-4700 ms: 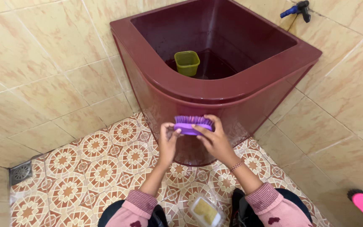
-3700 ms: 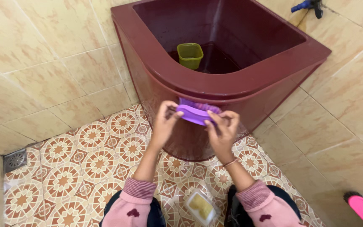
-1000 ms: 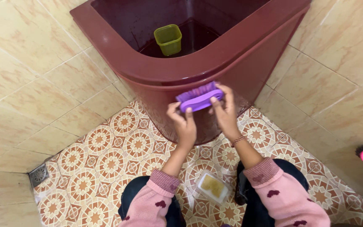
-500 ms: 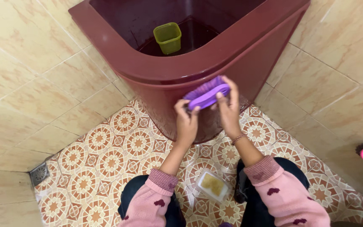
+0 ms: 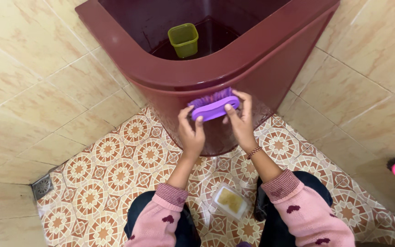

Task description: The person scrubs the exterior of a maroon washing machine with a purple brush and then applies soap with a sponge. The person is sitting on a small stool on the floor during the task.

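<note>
Lowered slightly, both hands grip purple brush [image 5: 214, 107] against maroon tub [image 5: 234, 68]; soap box [image 5: 229, 201] below.

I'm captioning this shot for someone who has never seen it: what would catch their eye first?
The purple scrub brush at centre, gripped by the left hand and right hand and pressed bristles-first against the curved front of the big maroon water tub. A green cup sits inside the tub, and patterned floor tiles spread below.

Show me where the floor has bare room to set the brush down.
Bare patterned floor lies left of the left hand, between the maroon tub and the drain. A smaller patch sits right of the right hand. Between the knees it is crowded by the soap box. Both hands hold the brush.
</note>
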